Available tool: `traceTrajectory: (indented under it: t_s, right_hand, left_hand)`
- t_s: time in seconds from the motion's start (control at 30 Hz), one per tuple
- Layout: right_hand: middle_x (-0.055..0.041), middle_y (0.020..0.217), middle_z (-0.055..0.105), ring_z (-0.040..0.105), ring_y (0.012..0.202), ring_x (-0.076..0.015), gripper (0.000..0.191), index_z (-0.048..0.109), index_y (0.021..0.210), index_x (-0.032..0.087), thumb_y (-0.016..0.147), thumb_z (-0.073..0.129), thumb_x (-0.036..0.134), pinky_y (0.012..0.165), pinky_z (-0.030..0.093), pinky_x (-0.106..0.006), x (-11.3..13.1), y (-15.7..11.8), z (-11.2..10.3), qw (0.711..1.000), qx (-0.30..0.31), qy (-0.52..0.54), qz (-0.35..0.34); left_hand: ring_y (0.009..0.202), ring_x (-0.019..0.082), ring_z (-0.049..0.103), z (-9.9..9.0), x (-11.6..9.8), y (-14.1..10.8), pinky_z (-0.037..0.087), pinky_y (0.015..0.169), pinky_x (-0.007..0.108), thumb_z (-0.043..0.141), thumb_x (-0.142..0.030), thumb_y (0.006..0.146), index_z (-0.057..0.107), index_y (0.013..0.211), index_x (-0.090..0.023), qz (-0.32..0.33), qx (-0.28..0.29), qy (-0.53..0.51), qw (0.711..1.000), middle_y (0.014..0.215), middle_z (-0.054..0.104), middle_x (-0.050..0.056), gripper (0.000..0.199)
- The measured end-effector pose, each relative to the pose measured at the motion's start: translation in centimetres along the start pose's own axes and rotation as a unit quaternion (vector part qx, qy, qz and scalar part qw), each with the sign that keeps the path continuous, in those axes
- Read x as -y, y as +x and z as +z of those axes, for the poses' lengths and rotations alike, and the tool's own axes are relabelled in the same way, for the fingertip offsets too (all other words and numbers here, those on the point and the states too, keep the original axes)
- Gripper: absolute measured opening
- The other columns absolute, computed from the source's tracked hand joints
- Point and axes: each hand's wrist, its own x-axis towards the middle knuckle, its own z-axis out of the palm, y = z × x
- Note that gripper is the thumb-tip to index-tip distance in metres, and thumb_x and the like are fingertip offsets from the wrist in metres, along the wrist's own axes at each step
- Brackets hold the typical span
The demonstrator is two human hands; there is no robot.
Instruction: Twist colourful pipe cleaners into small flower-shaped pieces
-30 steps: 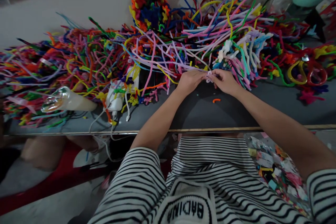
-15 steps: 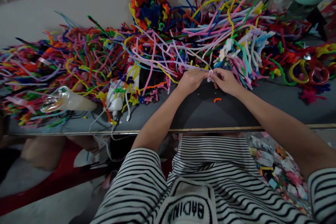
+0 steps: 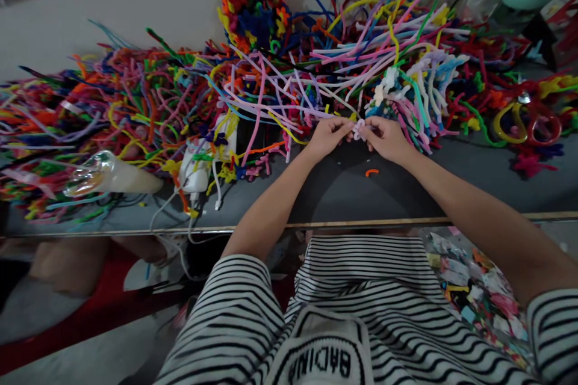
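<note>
Pale looped pipe-cleaner piece sits at 12 o'clock from you, pinched in your right hand, your left hand at its 9 o'clock edge, grip unclear, so best brace it right-handed and work the loops gently.

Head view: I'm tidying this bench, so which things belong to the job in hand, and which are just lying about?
In the job:
pale curled piece, pinched by the right hand, left hand beside it
probably the pile of fuzzy stems

Lying about:
orange snippet
scissors, unheld, though possibly a tool
white adapter
translucent container on its side
</note>
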Motion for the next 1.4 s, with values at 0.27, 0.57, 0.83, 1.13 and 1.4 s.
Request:
traceTrajectory:
  t_s: [0.27,0.57,0.83,1.13,1.4]
  right_hand:
    - [0.0004,0.062,0.062,0.053,0.046,-0.0116,0.056,0.066,0.083,0.02,0.084,0.07,0.076,0.048,0.038,-0.029,0.6,0.0,0.0,0.999,-0.042,0.004,0.01]
    - [-0.0017,0.072,0.067,0.054,0.046,-0.0092,0.066,0.067,0.08,0.02,0.08,0.065,0.087,0.041,0.035,-0.026,0.7,0.3,-0.1,0.992,-0.001,0.122,0.035]
    - [0.0016,0.061,0.057,0.054,0.047,-0.0104,0.058,0.059,0.076,0.022,0.082,0.072,0.078,0.04,0.035,-0.024,0.9,0.2,-0.6,0.976,0.054,0.207,0.044]
    - [0.0058,0.053,0.048,0.052,0.042,-0.0078,0.06,0.056,0.073,0.019,0.082,0.074,0.076,0.04,0.034,-0.021,0.3,0.7,-0.5,0.966,0.155,0.207,0.023]
    - [0.002,0.061,0.06,0.046,0.046,-0.0097,0.062,0.072,0.098,0.023,0.081,0.068,0.083,0.045,0.033,-0.026,0.6,0.4,-0.4,0.991,0.029,0.124,0.034]
  left_hand:
    - [0.07,0.011,0.065,0.5,0.3,-0.2,0.051,0.065,0.023,0.079,-0.058,0.086,0.076,0.102,-0.016,0.031,-0.026,0.045,0.998,0.085,0.076,0.004,0.046]
    - [0.072,0.01,0.068,0.2,1.2,0.2,0.055,0.072,0.023,0.081,-0.042,0.087,0.075,0.09,-0.015,0.05,-0.1,0.04,0.993,0.079,0.075,0.001,0.027]
    - [0.064,0.008,0.067,0.6,0.3,0.0,0.056,0.064,0.022,0.085,-0.067,0.074,0.072,0.092,-0.018,-0.003,-0.007,-0.107,0.994,0.078,0.074,0.0,0.054]
    - [0.044,0.004,0.056,0.2,-1.3,-0.7,0.038,0.042,0.017,0.094,-0.064,0.062,0.065,0.075,-0.017,-0.038,0.081,-0.167,0.982,0.063,0.069,-0.003,0.057]
    - [0.049,0.005,0.056,-0.3,-0.7,-0.3,0.042,0.047,0.02,0.089,-0.07,0.066,0.077,0.083,-0.019,-0.022,-0.038,-0.087,0.995,0.066,0.069,-0.001,0.055]
